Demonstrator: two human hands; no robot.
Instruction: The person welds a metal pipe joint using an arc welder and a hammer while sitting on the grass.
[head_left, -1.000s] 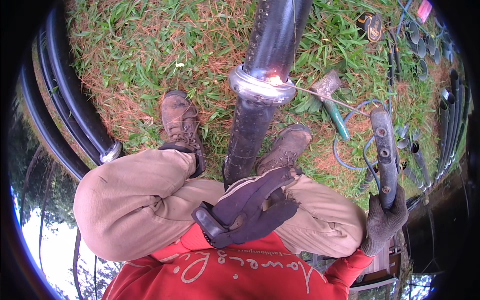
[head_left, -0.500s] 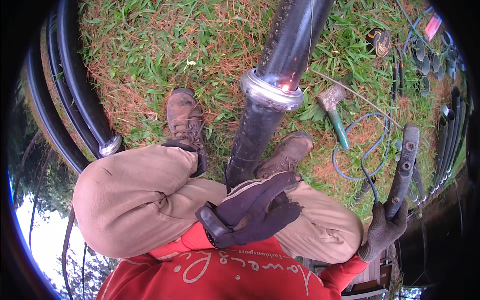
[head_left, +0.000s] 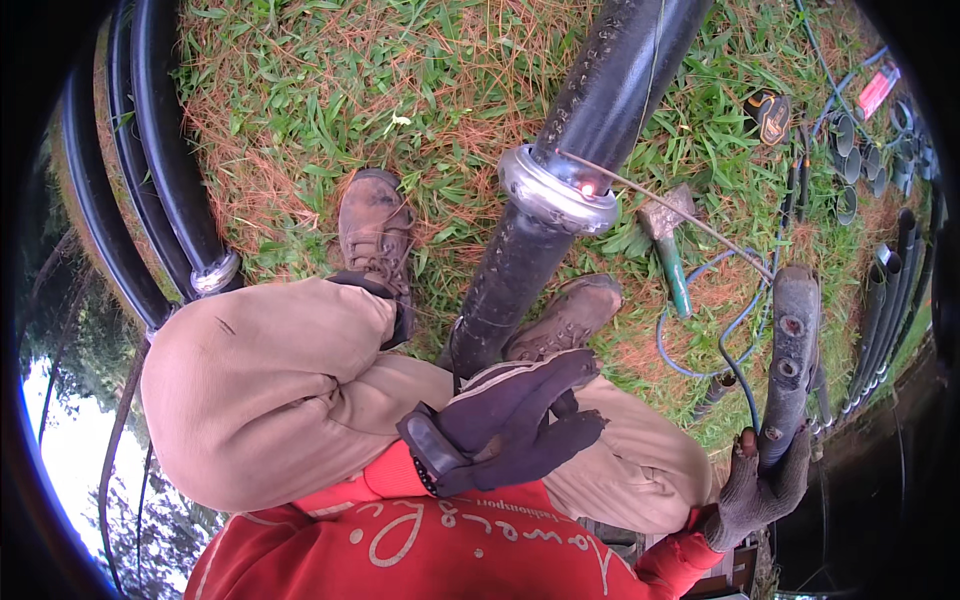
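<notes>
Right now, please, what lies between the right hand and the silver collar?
The head view shows the gray holder, then its thin rod, with a hammer on the grass below.

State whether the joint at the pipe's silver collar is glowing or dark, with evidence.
Glowing: a small, bright reddish spot shows at the upper edge of the silver collar, where it meets the pipe.
</notes>
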